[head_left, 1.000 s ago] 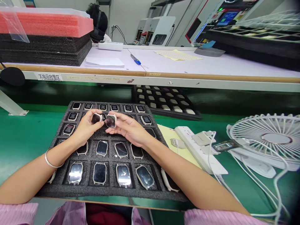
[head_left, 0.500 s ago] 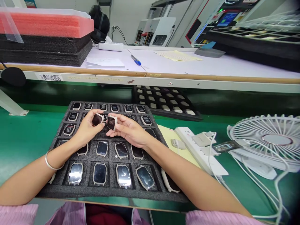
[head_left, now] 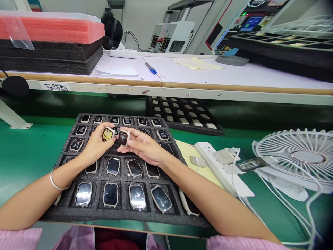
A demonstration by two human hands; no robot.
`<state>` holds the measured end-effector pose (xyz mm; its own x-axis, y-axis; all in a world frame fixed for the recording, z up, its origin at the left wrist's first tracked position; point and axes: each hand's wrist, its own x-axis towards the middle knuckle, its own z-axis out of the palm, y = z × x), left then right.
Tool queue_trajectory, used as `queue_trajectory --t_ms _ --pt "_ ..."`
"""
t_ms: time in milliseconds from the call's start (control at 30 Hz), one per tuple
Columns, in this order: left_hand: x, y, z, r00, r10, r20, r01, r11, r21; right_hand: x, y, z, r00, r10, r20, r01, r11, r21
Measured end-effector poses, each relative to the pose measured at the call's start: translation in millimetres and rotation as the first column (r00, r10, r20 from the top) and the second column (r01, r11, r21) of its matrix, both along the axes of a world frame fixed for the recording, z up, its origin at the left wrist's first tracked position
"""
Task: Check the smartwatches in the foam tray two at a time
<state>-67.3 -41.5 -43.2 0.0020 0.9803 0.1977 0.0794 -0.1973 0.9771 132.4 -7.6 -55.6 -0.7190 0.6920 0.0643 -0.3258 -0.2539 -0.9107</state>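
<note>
My left hand [head_left: 98,141] is closed around a smartwatch [head_left: 107,134] whose screen glows yellow with a clock face. Beside it my right hand [head_left: 142,144] grips a second smartwatch [head_left: 123,138], its dark screen lit with a small figure. Both watches are strapless, with pale cases, held a little apart above a black foam tray [head_left: 125,217]. Rows of similar watches lie in the tray's square pockets, such as a watch [head_left: 110,193] in the front row. Several in the back rows show lines of text. My hands and forearms hide some pockets.
Right of the tray are a yellow sheet [head_left: 185,152], a white power strip [head_left: 210,161] with chargers, cables and a white fan [head_left: 299,154]. Behind, under the shelf [head_left: 166,92], sits another tray of pale pieces [head_left: 182,113]. Foam stacks [head_left: 49,57] stand on the shelf. A person [head_left: 111,31] is beyond.
Both held watches' screens, dark before, have lit up: the left one with a yellow clock face, the right one with a small picture. The hands have hardly moved.
</note>
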Motion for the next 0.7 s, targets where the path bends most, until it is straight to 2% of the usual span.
queue_trajectory --t_ms 267,467,700 --pt "-0.3 -0.5 0.2 0.999 -0.001 -0.051 0.001 1.000 0.006 0.8 -0.1 0.1 1.000 0.017 -0.009 -0.016 1.000 0.019" --pt "-1.8 -1.5 1.4 0.988 -0.008 -0.152 0.014 0.999 0.042 0.3 -1.7 0.6 1.000 0.024 0.000 -0.024 0.999 0.034" --pt "-0.9 -2.1 2.0 0.987 -0.005 -0.161 0.013 0.999 0.044 1.1 -2.4 2.3 0.999 0.042 -0.003 -0.042 0.998 0.051"
